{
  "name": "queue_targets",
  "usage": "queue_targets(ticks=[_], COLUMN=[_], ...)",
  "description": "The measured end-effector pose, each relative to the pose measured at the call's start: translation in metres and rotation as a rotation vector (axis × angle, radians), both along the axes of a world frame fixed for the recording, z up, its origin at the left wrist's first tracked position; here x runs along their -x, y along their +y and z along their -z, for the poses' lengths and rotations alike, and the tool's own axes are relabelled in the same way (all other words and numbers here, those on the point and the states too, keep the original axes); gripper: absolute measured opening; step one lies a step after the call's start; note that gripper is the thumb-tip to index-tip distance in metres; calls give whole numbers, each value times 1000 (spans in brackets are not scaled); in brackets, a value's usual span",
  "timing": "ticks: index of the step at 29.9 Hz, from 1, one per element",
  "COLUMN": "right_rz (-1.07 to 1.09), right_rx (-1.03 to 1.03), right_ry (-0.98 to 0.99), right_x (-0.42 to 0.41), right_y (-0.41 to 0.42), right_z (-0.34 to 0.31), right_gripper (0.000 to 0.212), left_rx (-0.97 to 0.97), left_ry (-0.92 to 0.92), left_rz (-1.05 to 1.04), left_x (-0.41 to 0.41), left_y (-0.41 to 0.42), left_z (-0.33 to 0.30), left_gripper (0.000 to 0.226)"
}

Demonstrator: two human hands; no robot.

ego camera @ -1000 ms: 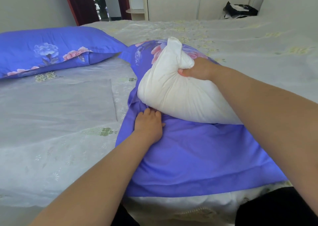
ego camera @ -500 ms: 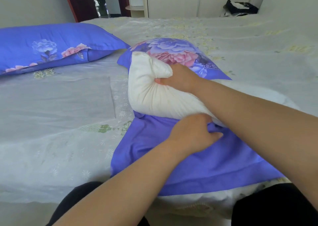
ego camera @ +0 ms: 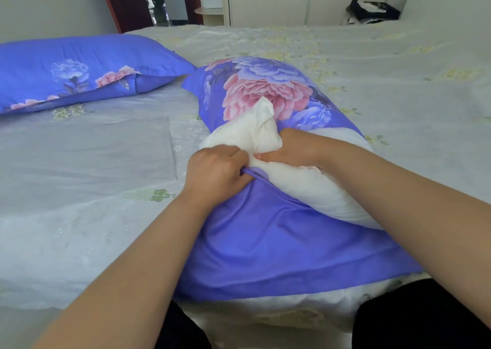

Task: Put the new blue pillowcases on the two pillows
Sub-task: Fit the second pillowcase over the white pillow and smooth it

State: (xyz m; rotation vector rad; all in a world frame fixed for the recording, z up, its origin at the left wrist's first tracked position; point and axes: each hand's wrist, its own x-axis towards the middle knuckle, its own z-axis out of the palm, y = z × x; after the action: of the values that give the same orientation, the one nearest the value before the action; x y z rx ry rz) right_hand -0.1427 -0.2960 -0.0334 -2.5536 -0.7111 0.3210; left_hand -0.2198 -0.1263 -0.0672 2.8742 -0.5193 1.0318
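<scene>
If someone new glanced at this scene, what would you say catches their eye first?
Most likely the white pillow at the centre, half out of its blue floral pillowcase. The right hand grips the pillow's bunched corner while the left hand pinches the pillowcase's edge. A second pillow in a matching blue case lies at far left on the bed.

On the bed (ego camera: 372,64), the left hand (ego camera: 216,172) is pinching the blue pillowcase (ego camera: 279,239) edge while the right hand (ego camera: 291,148) is gripping the white pillow (ego camera: 313,189) corner
</scene>
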Motion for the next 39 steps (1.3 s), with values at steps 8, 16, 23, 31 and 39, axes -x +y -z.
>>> queue_targets(ticks=[8, 16, 23, 31, 39], right_rz=[-81, 7, -122, -174, -209], right_rx=[352, 28, -307, 8, 124], right_ry=[-195, -56, -185, 23, 82], right_x=[24, 47, 49, 43, 43], right_y=[-12, -26, -42, -34, -33], right_z=[9, 7, -2, 6, 9], right_gripper=[21, 23, 43, 29, 26], left_rx=[59, 336, 408, -202, 66], left_ry=[-90, 190, 667, 147, 63], left_rz=[-34, 134, 170, 119, 60], left_x=[5, 14, 13, 19, 2], left_y=[-24, -24, -2, -15, -32], left_z=[-15, -3, -7, -35, -29], left_gripper=[42, 37, 42, 15, 31])
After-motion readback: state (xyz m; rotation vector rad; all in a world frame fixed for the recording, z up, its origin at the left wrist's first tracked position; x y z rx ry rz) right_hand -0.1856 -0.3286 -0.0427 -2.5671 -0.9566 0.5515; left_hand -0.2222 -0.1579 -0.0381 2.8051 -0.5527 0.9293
